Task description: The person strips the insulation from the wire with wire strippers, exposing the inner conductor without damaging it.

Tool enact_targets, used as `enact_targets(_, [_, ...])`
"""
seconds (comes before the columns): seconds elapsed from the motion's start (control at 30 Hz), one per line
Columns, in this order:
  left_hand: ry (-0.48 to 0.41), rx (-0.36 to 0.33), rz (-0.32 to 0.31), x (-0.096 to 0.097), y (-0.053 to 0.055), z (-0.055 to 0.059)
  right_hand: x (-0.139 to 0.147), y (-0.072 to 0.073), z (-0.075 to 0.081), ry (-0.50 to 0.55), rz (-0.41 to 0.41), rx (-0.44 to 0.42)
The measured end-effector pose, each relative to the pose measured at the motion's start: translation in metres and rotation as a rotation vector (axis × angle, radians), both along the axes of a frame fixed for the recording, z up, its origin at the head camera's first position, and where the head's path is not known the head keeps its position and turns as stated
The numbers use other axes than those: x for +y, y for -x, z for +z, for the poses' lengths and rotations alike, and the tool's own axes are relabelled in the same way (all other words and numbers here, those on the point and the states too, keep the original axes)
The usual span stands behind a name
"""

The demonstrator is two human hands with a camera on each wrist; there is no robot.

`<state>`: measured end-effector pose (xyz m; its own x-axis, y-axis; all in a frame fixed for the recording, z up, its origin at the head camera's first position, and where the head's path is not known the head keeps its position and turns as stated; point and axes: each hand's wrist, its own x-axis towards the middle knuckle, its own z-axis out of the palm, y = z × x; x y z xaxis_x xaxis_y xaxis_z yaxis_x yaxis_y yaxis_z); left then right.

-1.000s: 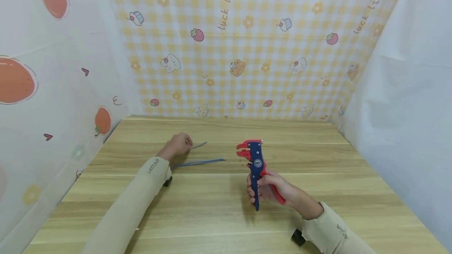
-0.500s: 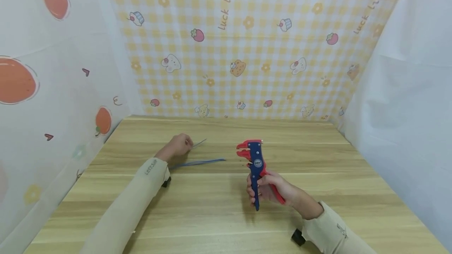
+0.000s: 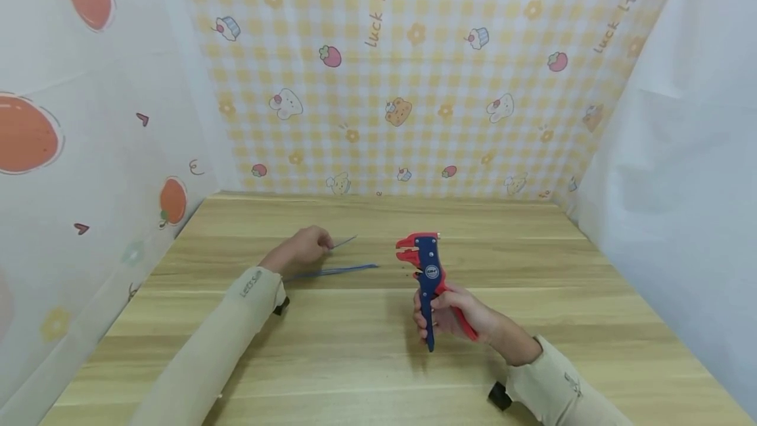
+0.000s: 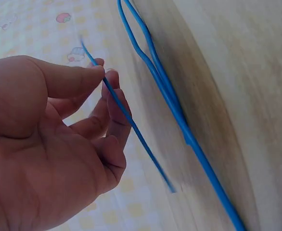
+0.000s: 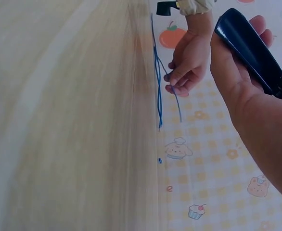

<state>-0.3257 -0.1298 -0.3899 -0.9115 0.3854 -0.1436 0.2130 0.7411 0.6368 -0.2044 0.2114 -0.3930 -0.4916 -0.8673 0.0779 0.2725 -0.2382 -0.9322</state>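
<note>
A short, thin blue wire is pinched between the thumb and fingertips of my left hand. Its free end points to the right and slightly up in the head view. My right hand grips a wire stripper with a blue body and red jaws and handle. The tool stands jaws up over the table, and the jaws face left with nothing in them. Several more blue wires lie on the table, between me and the held wire. My left sleeve hides their left ends.
The wooden tabletop bears tiny specks left of the stripper; a small blue bit shows in the right wrist view. A yellow checked cloth stands behind, with white cloth walls at the left and right.
My left hand has shifted a little to the right, carrying the pinched wire with it. The right hand and the wire stripper have stayed in place.
</note>
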Motion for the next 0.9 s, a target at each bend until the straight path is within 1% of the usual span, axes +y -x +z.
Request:
enact_targets(0.13, [-0.026, 0.006, 0.012, 0.002, -0.005, 0.001, 0.000, 0.000, 0.000, -0.001, 0.001, 0.005])
enact_targets(0.33, [-0.057, 0.053, -0.020, 0.006, -0.010, 0.000, 0.000, -0.001, 0.001, 0.002, -0.006, 0.001])
enact_targets(0.4, [-0.074, 0.058, -0.034, 0.008, -0.012, 0.000, 0.000, -0.002, 0.001, 0.002, -0.005, -0.004])
enact_targets(0.5, [-0.099, 0.087, -0.082, 0.011, -0.012, -0.001, 0.000, -0.002, 0.001, 0.005, -0.010, -0.010])
enact_targets(0.63, [-0.132, 0.103, -0.144, 0.015, -0.013, -0.001, 0.000, -0.003, 0.002, 0.005, -0.018, -0.015])
enact_targets(0.77, [-0.149, 0.101, -0.170, 0.019, -0.015, 0.001, 0.000, -0.003, 0.002, 0.004, -0.021, -0.014])
enact_targets(0.9, [-0.151, 0.133, -0.183, 0.022, -0.018, 0.004, 0.000, -0.003, 0.002, 0.006, -0.023, -0.008])
